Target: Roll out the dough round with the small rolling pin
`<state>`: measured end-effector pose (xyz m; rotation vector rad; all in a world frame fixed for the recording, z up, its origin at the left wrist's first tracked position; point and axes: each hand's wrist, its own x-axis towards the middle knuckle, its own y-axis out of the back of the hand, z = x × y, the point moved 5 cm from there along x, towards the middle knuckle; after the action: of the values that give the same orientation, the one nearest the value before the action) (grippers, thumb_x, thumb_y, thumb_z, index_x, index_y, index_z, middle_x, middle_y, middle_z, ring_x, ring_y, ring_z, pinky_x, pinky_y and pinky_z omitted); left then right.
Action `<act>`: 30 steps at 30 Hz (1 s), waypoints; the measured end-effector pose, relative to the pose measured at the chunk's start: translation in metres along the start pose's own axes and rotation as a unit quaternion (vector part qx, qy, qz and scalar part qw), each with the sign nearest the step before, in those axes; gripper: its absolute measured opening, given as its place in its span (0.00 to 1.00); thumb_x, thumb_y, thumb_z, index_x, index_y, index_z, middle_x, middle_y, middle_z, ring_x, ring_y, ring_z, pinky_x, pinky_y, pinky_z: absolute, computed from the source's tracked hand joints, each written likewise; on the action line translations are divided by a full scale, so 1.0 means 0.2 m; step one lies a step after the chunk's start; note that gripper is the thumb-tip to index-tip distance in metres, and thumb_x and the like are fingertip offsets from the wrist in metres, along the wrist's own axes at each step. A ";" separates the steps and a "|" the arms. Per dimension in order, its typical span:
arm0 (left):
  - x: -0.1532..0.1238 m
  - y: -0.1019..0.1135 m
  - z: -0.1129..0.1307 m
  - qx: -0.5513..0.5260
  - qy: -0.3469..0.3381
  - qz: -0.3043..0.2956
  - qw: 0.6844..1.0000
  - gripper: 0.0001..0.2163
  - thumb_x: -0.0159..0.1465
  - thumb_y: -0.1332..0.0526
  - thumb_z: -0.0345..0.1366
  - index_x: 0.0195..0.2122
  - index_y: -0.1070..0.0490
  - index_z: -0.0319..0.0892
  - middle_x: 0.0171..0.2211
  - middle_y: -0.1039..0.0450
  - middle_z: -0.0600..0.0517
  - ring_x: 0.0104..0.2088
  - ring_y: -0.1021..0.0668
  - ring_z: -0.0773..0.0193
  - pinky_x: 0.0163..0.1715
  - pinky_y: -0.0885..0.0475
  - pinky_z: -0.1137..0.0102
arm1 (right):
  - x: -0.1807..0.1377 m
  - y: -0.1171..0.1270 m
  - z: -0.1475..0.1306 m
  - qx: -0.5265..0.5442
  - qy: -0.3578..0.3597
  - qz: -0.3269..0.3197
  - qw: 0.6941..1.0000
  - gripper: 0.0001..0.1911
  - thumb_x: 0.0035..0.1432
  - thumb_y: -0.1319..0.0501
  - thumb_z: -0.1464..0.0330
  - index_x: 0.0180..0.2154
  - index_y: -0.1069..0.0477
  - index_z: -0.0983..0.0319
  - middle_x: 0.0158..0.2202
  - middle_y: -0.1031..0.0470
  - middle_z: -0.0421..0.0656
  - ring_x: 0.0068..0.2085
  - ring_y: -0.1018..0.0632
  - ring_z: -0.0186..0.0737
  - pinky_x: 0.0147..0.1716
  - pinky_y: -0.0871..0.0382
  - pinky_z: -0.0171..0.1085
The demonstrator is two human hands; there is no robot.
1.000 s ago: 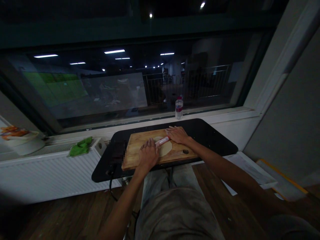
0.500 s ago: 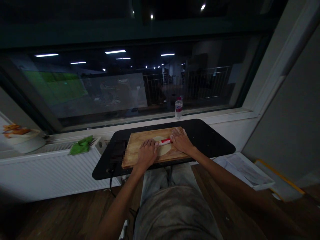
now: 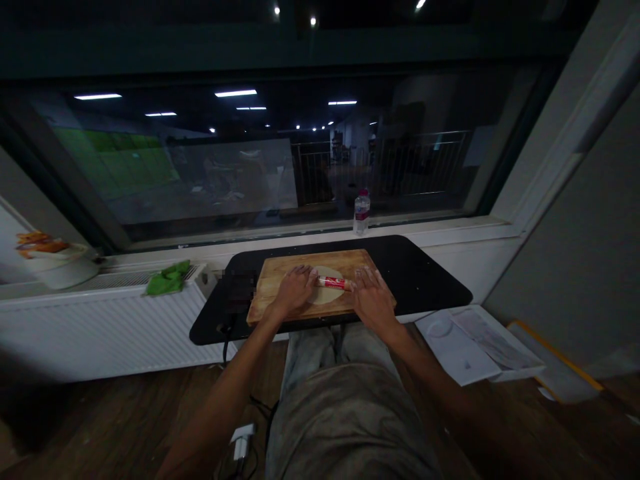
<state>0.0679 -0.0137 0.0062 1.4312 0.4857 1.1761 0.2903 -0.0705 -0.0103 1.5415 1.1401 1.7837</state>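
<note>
A rolling pin (image 3: 333, 283) with a red and white label lies across a flat round of dough (image 3: 325, 295) on a wooden cutting board (image 3: 273, 288). My left hand (image 3: 298, 287) is over the pin's left end, palm down, fingers pointing away from me. On its right end rests my right hand (image 3: 371, 293), with whitish dust on the fingers. Both hands press on the pin, whose ends are hidden under them. Only the labelled middle shows, sloping slightly down to the right. Much of the dough shows around the pin.
The board lies on a small black table (image 3: 425, 283) at a window. On the sill stands a water bottle (image 3: 361, 213) with a pink cap. A green cloth (image 3: 169, 279) and a white pot (image 3: 63, 267) are on the radiator at left. An open white box (image 3: 467, 340) sits low at right.
The rolling pin has turned: its right end has come nearer to me with my right hand, its left end has gone slightly away. My view has shifted a little.
</note>
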 end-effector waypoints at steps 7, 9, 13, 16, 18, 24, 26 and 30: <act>0.08 -0.04 -0.06 -0.040 -0.019 -0.009 0.999 0.20 0.83 0.53 0.39 0.61 0.22 0.44 0.65 0.18 0.42 0.69 0.21 0.52 0.75 0.31 0.53 | -0.18 0.09 -0.17 0.018 -0.014 0.052 0.998 0.28 0.79 0.49 0.71 0.73 0.28 0.73 0.72 0.24 0.62 0.74 0.25 0.59 0.75 0.36 0.56; 0.10 -0.06 -0.07 -0.045 -0.011 -0.011 0.999 0.21 0.83 0.54 0.40 0.62 0.22 0.43 0.67 0.19 0.41 0.70 0.22 0.52 0.77 0.33 0.53 | -0.22 0.12 -0.23 0.026 -0.012 0.065 0.997 0.27 0.80 0.49 0.71 0.72 0.27 0.71 0.71 0.23 0.61 0.73 0.24 0.57 0.75 0.35 0.55; 0.11 -0.08 -0.06 -0.052 -0.019 -0.004 0.998 0.24 0.84 0.56 0.42 0.62 0.22 0.42 0.68 0.20 0.41 0.73 0.24 0.54 0.78 0.35 0.54 | -0.27 0.15 -0.32 0.038 0.009 0.058 0.998 0.26 0.79 0.48 0.71 0.70 0.24 0.69 0.70 0.22 0.59 0.72 0.24 0.55 0.75 0.36 0.54; 0.09 -0.08 -0.05 -0.058 -0.033 0.010 0.998 0.25 0.84 0.57 0.42 0.65 0.23 0.42 0.70 0.22 0.42 0.75 0.26 0.55 0.80 0.38 0.54 | -0.25 0.17 -0.32 0.039 0.012 0.020 0.999 0.26 0.80 0.48 0.71 0.69 0.23 0.69 0.70 0.21 0.58 0.71 0.22 0.55 0.76 0.37 0.53; 0.08 -0.08 -0.05 -0.058 -0.034 0.018 0.998 0.24 0.84 0.57 0.41 0.68 0.25 0.41 0.73 0.25 0.42 0.77 0.29 0.55 0.82 0.41 0.53 | -0.20 0.18 -0.28 0.047 0.012 -0.018 0.999 0.25 0.80 0.48 0.70 0.70 0.23 0.65 0.69 0.20 0.56 0.69 0.20 0.54 0.76 0.38 0.54; -0.01 -0.10 -0.06 -0.059 0.011 0.037 0.998 0.24 0.83 0.50 0.44 0.75 0.33 0.40 0.79 0.34 0.38 0.82 0.37 0.50 0.82 0.44 0.46 | -0.01 0.15 -0.08 0.053 0.022 -0.113 0.992 0.25 0.81 0.48 0.69 0.70 0.24 0.62 0.64 0.16 0.56 0.65 0.18 0.57 0.73 0.37 0.53; -0.06 -0.09 -0.03 -0.060 0.027 0.049 0.997 0.27 0.82 0.45 0.46 0.76 0.35 0.40 0.81 0.39 0.35 0.83 0.40 0.45 0.82 0.44 0.44 | 0.06 0.11 -0.01 0.045 0.017 -0.125 0.991 0.25 0.80 0.47 0.69 0.70 0.24 0.63 0.65 0.17 0.57 0.64 0.17 0.56 0.68 0.31 0.48; -0.16 -0.01 0.09 -0.051 0.037 0.098 0.993 0.27 0.79 0.39 0.43 0.77 0.35 0.43 0.81 0.41 0.36 0.82 0.40 0.42 0.80 0.42 0.44 | 0.21 0.03 0.08 0.052 0.069 -0.128 0.988 0.27 0.78 0.46 0.73 0.72 0.25 0.62 0.68 0.19 0.55 0.69 0.21 0.54 0.71 0.35 0.48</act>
<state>0.0718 -0.0485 -0.0051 1.3748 0.3368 1.3943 0.2963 -0.0345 0.0173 1.2765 1.4475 1.7002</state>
